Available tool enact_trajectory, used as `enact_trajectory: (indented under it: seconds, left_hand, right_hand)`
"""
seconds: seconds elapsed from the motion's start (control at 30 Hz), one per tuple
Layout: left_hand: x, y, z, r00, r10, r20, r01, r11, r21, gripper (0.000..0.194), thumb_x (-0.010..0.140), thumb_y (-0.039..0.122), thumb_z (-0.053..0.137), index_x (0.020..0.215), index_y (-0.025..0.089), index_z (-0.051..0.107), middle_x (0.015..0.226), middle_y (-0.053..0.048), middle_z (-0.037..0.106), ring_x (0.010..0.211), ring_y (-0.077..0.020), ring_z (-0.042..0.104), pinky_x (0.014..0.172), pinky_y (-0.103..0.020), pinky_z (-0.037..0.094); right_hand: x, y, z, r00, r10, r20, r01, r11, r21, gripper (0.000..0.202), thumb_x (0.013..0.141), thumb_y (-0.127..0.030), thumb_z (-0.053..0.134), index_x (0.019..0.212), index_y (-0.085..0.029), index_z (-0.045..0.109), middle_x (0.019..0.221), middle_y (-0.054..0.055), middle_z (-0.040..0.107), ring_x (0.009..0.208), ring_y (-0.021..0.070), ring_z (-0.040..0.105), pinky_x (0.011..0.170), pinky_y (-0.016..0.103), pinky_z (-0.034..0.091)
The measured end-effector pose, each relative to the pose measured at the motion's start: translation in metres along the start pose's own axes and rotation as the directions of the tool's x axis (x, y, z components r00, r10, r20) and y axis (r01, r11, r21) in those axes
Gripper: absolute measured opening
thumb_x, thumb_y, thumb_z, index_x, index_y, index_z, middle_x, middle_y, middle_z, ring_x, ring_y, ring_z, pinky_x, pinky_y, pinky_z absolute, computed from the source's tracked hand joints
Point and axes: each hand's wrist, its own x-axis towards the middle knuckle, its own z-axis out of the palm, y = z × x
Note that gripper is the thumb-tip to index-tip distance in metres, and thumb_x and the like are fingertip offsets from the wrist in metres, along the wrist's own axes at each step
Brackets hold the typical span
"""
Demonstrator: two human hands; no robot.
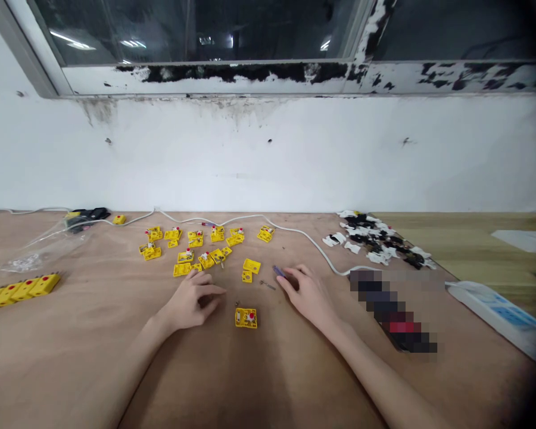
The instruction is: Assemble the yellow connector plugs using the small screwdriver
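Observation:
My left hand rests low over the table, fingers apart and holding nothing, just in front of several yellow plastic housing pieces. Between my hands sits an open yellow housing with a red button and white part inside. A tiny metal piece lies behind it. The thumb and index fingertips of my right hand close on the purple handle of what looks like a screwdriver; its shaft is hidden. A thin metal piece and a yellow cover lie left of that hand.
More open yellow housings spread toward the wall, along a white cable. Assembled yellow units line the left edge, near a clear plastic bag. Black and white parts pile at back right. A power strip lies right.

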Motion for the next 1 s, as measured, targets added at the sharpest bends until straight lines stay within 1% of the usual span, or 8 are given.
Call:
enact_trajectory:
  seconds: [0.13, 0.33, 0.5, 0.67, 0.77, 0.83, 0.87, 1.0]
  left_hand:
    - [0.006, 0.022, 0.014, 0.998, 0.038, 0.045, -0.036, 0.998, -0.046, 0.024, 0.094, 0.026, 0.057, 0.111, 0.029, 0.073, 0.089, -0.004, 0.062, 0.087, -0.0193, 0.055, 0.081, -0.034, 0.038]
    - [0.007, 0.021, 0.025, 0.998, -0.06, 0.007, 0.06, 0.987, -0.146, 0.014, 0.096, 0.027, 0.058, 0.096, 0.025, 0.072, 0.09, -0.003, 0.063, 0.087, -0.019, 0.054, 0.08, -0.034, 0.037]
    - [0.006, 0.017, 0.025, 0.992, -0.125, 0.0, 0.119, 0.937, -0.328, 0.019, 0.099, 0.027, 0.053, 0.094, 0.022, 0.07, 0.087, -0.004, 0.063, 0.083, -0.0183, 0.054, 0.079, -0.033, 0.038]
    - [0.006, 0.02, 0.021, 0.993, -0.121, -0.003, 0.104, 0.863, -0.494, 0.024, 0.1, 0.03, 0.051, 0.093, 0.02, 0.071, 0.088, -0.005, 0.062, 0.085, -0.0189, 0.054, 0.081, -0.033, 0.04]
    - [0.005, 0.022, 0.02, 0.994, -0.108, -0.001, 0.09, 0.83, -0.55, 0.026, 0.1, 0.032, 0.05, 0.093, 0.019, 0.071, 0.088, -0.006, 0.06, 0.083, -0.018, 0.054, 0.077, -0.031, 0.042]
    - [0.005, 0.022, 0.019, 0.996, -0.091, 0.002, 0.078, 0.838, -0.54, 0.026, 0.101, 0.031, 0.049, 0.093, 0.019, 0.071, 0.086, -0.005, 0.058, 0.081, -0.0173, 0.053, 0.074, -0.03, 0.042]
    - [0.004, 0.022, 0.019, 0.997, -0.075, 0.001, 0.065, 0.863, -0.501, 0.026, 0.1, 0.03, 0.049, 0.094, 0.019, 0.071, 0.086, -0.005, 0.058, 0.081, -0.0172, 0.053, 0.074, -0.03, 0.041]
    - [0.003, 0.021, 0.016, 1.0, 0.005, 0.008, -0.004, 0.984, -0.178, 0.02, 0.097, 0.024, 0.053, 0.094, 0.023, 0.072, 0.087, -0.004, 0.06, 0.084, -0.0184, 0.053, 0.08, -0.034, 0.036]
  right_hand:
    - [0.003, 0.002, 0.0, 0.997, 0.066, 0.049, -0.07, 0.994, 0.081, 0.031, 0.094, -0.041, 0.057, 0.105, -0.018, 0.075, 0.101, 0.009, 0.068, 0.088, 0.0231, 0.066, 0.081, 0.035, 0.049]
    - [0.005, 0.005, 0.002, 0.995, 0.092, 0.042, -0.097, 0.986, 0.135, 0.023, 0.091, -0.037, 0.058, 0.092, -0.02, 0.074, 0.093, 0.007, 0.071, 0.08, 0.0231, 0.067, 0.074, 0.035, 0.05]
    - [0.001, -0.001, 0.0, 0.995, 0.102, 0.0, -0.1, 0.977, 0.191, 0.026, 0.094, -0.036, 0.053, 0.108, -0.019, 0.067, 0.092, 0.007, 0.075, 0.082, 0.0239, 0.07, 0.074, 0.036, 0.052]
    - [-0.01, -0.018, -0.003, 0.988, -0.062, -0.141, 0.103, 0.947, 0.303, 0.035, 0.098, -0.031, 0.052, 0.132, -0.024, 0.059, 0.113, 0.009, 0.071, 0.095, 0.0235, 0.07, 0.084, 0.039, 0.056]
    - [-0.02, -0.029, -0.001, 0.973, -0.055, -0.224, 0.164, 0.849, 0.502, 0.047, 0.1, -0.03, 0.052, 0.146, -0.028, 0.044, 0.12, 0.011, 0.065, 0.095, 0.0206, 0.071, 0.086, 0.038, 0.058]
    - [-0.025, -0.035, 0.001, 0.973, -0.019, -0.231, 0.166, 0.754, 0.635, 0.052, 0.1, -0.03, 0.053, 0.149, -0.028, 0.037, 0.115, 0.009, 0.064, 0.087, 0.018, 0.072, 0.085, 0.037, 0.06]
    - [-0.027, -0.037, 0.001, 0.974, -0.013, -0.225, 0.166, 0.715, 0.679, 0.05, 0.1, -0.029, 0.054, 0.148, -0.028, 0.039, 0.114, 0.009, 0.063, 0.086, 0.0175, 0.072, 0.084, 0.037, 0.061]
    - [-0.032, -0.047, 0.0, 0.98, -0.025, -0.196, 0.167, 0.633, 0.756, 0.035, 0.099, -0.028, 0.056, 0.134, -0.028, 0.054, 0.114, 0.008, 0.066, 0.087, 0.0179, 0.073, 0.08, 0.034, 0.063]
